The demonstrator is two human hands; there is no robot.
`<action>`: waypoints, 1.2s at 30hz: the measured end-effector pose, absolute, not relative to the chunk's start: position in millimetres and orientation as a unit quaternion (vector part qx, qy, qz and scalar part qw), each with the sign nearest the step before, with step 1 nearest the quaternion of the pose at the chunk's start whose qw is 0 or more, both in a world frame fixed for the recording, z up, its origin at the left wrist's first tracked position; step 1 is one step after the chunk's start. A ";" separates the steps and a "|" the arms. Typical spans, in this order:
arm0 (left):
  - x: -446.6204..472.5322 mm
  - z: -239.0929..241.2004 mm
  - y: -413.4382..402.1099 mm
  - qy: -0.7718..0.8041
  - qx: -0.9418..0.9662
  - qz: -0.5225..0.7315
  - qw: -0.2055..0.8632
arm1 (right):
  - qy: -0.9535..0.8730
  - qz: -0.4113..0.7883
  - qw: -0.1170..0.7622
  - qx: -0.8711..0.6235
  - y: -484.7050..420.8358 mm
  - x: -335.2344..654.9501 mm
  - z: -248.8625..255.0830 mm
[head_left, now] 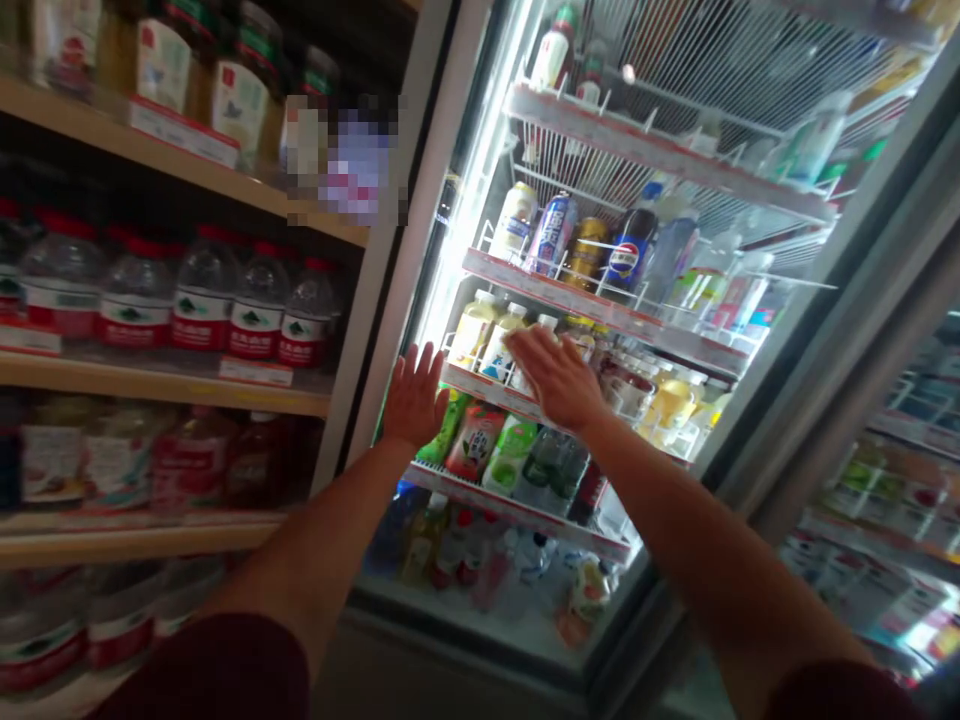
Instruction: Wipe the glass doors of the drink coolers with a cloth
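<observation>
Both arms reach forward to a lit drinks fridge [491,250]. My left hand [415,397] is open, fingers up, in front of the fridge's left edge, beside a green bottle [444,430]. My right hand [556,378] is open too, with its fingers stretched out to the left, before the middle shelves. Behind it stand bottles with white caps, among them a pale yellow bottle [472,328]. Nothing is held in either hand. I cannot tell whether the palms touch glass. On the shelf above are a Pepsi bottle [626,252] and a gold can [587,250].
Wooden shelves [150,375] at the left hold water bottles with red caps [202,295] and dark-capped bottles [244,90]. A metal frame [780,480] separates this fridge from another lit cooler [892,480] on the right. More bottles [465,550] stand in the fridge's bottom.
</observation>
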State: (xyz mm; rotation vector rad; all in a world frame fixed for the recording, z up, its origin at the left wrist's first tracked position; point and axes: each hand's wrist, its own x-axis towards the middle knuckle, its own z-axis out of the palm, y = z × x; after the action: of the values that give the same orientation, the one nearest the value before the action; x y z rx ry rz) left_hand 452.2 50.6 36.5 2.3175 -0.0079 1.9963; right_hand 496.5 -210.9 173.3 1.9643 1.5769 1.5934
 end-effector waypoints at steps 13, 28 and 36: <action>450.0 37.7 46.3 -0.002 0.766 0.636 0.093 | 0.472 0.538 0.021 0.698 -280.2 505.6 170.2; 450.2 38.9 44.6 0.002 0.765 0.633 0.116 | 0.292 0.655 -0.099 0.690 -327.0 515.8 133.2; 453.5 36.5 49.7 0.001 0.763 0.642 0.081 | 0.457 0.537 0.069 0.706 -370.4 519.3 115.7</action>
State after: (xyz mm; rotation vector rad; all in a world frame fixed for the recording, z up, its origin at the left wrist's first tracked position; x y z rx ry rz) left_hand 453.5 49.7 36.5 2.2793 0.0021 1.9176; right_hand 519.3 -370.4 115.7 2.1253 1.3755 1.6151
